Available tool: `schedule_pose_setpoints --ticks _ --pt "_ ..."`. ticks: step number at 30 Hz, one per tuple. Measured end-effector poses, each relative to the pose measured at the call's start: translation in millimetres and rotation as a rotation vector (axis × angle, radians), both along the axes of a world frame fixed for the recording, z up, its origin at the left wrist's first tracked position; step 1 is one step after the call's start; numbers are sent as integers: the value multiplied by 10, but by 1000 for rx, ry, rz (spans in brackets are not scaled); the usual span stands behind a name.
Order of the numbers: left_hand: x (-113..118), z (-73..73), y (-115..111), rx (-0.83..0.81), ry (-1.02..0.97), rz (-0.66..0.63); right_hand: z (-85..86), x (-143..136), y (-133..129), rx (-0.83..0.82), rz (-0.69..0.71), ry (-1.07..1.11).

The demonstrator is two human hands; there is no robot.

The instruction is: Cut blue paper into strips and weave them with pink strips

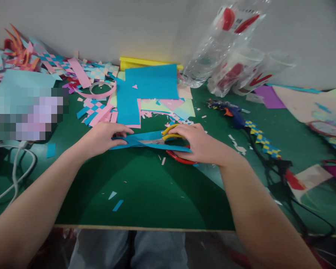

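Observation:
My right hand is closed around the handles of a pair of scissors, one handle yellow and one red. Their blades point left and lie between two arms of a blue paper strip, which is cut lengthwise from its right side. At the strip's left end my left hand pinches the paper between thumb and fingers. Just beyond the hands lie larger blue paper sheets, partly over pink and pale green paper.
Woven paper pieces and scraps are heaped at the back left, near a tape roll. A glue gun with a black cord lies right of centre. Plastic-wrapped cups stand against the wall. A white cable runs at the left.

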State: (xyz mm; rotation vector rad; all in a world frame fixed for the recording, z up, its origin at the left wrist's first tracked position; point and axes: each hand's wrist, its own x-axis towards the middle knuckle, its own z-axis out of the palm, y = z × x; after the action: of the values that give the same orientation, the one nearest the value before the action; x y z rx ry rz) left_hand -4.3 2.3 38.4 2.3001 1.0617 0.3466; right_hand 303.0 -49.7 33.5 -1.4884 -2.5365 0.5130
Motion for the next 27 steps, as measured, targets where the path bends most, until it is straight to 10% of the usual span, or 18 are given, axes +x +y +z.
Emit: schedule_pose_setpoints --ticks 27 --pt "-29 -84 24 70 -36 -29 -13 -15 -25 10 -32 -13"
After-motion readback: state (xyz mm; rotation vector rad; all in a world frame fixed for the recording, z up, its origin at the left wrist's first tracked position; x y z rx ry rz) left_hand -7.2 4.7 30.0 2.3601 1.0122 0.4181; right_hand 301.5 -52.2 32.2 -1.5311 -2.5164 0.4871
